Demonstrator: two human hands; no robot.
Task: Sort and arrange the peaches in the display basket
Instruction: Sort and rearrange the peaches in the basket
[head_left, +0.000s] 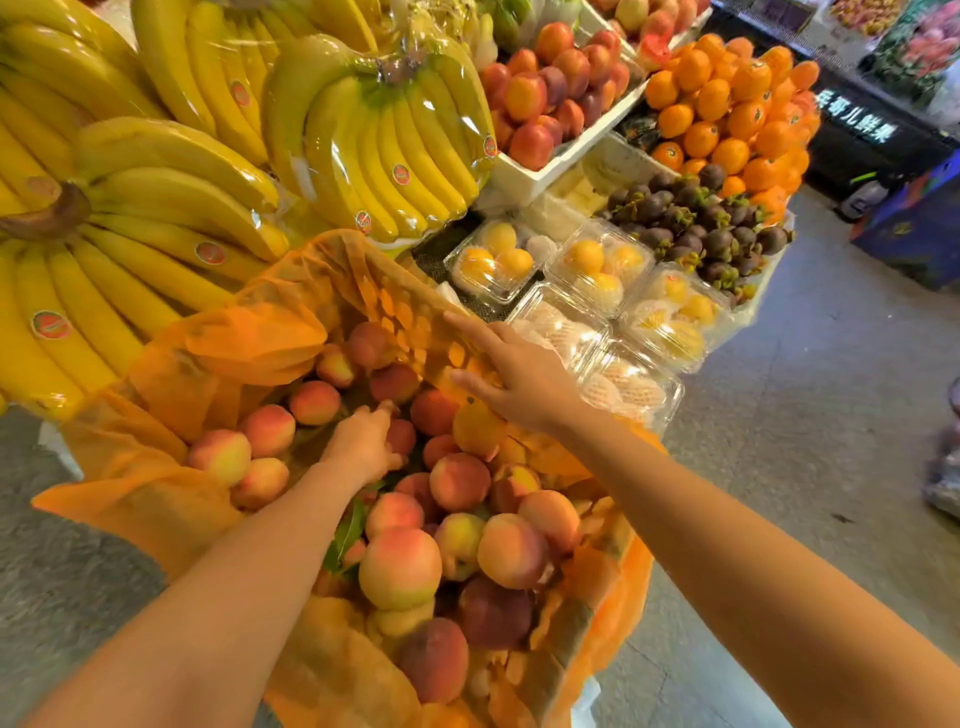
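1. Head view, first entry: display basket (569, 644), set low at the front of the fruit stand, just below the bananas (156, 208). It is lined with an orange liner (249, 332) whose loose edges stand up round the rim.
2. Peaches (400, 566): heaped inside the liner. Pale yellow-pink fruit lies mixed with dark red, and I see no rows or grading, so I judge the sorting barely begun. One green leaf (345, 535) lies among them.
3. Left hand (361, 441): down in the middle of the heap, fingers (374, 413) curled over a small red peach (404, 436), thumb beneath it. Purpose, as I judge it: to lift this one out and re-seat it with its like.
4. Right hand (519, 374): fingers straight and spread, holding nothing, laid against the liner at the far right rim. Purpose, as I judge it: to press the film back so it does not fold over the fruit I am picking through.
5. Neighbours: clear boxes (597, 265) of yellow fruit just beside my right hand; mangosteens (701, 223) and oranges (727, 104) beyond them, well apart from the basket.
6. Handling note: the peaches rest on one another, so taking one from the middle may let those around it roll. A gentle lift is called for, since the fruit likely bruises.
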